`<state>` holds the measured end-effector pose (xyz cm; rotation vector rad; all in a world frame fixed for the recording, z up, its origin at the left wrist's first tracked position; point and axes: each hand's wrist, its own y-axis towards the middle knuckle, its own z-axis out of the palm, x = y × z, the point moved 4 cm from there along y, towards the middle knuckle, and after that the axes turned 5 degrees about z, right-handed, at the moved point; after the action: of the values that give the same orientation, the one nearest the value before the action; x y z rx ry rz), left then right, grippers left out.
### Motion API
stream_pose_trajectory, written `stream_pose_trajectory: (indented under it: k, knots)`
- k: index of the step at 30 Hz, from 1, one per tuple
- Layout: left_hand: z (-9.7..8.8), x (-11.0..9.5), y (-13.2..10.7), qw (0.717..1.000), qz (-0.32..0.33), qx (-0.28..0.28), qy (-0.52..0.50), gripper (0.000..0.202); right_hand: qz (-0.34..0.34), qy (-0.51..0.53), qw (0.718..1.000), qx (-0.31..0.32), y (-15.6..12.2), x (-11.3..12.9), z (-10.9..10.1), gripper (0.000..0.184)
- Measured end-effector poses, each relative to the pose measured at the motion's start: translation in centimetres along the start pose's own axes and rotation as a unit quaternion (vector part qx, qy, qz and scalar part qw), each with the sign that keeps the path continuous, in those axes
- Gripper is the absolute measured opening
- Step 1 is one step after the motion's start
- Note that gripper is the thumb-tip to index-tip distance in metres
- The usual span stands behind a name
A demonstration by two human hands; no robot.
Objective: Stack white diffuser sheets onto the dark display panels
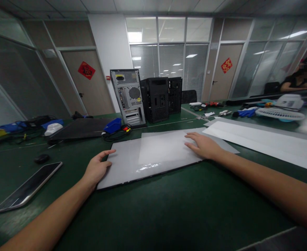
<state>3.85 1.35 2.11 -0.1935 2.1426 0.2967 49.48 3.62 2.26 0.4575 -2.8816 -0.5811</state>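
A thin flat panel point(124, 170) with a pale translucent face and a black edge lies on the green table; it looks like a display's backlight panel. At its left edge is my left hand point(97, 167), closed round the border with thumb and index finger over the face; its other fingers are hidden. A smaller translucent white sheet point(164, 148) covers the panel's middle and right part. My right hand point(203, 144) lies on that sheet near the panel's right end, thumb and index finger stretched out and apart.
Large white sheets point(263, 143) lie to the right. Behind the panel stand a silver computer case point(128, 96) and black cases point(157, 101). A tablet-like device point(29, 186), a black round object point(42, 159) and a dark flat panel point(82, 129) are at left. A person point(297, 82) sits far right.
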Motion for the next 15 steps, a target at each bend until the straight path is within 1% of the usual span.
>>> stream_pose_trajectory:
  k: [3,5,8,11,15]
  knots:
    - [0.0,0.2,0.2,1.000,0.007,-0.004,0.010,0.054,0.049,-0.068,0.996,0.023,0.1,-1.4,0.2,0.058]
    - [0.0,0.3,0.3,1.000,0.015,-0.004,0.008,0.053,0.047,-0.080,0.995,0.041,0.2,-1.9,0.4,0.057]
    - [0.0,0.5,0.3,1.000,0.020,-0.005,-0.005,0.053,0.012,-0.051,0.997,0.056,0.2,-1.5,0.6,0.057]
    - [0.0,0.5,0.3,1.000,0.018,-0.005,-0.014,0.053,-0.030,0.010,0.997,0.075,0.0,-0.2,0.8,0.059]
    - [0.0,0.3,0.2,1.000,0.008,-0.004,-0.003,0.052,-0.086,0.077,0.989,0.092,-0.6,1.7,0.3,0.059]
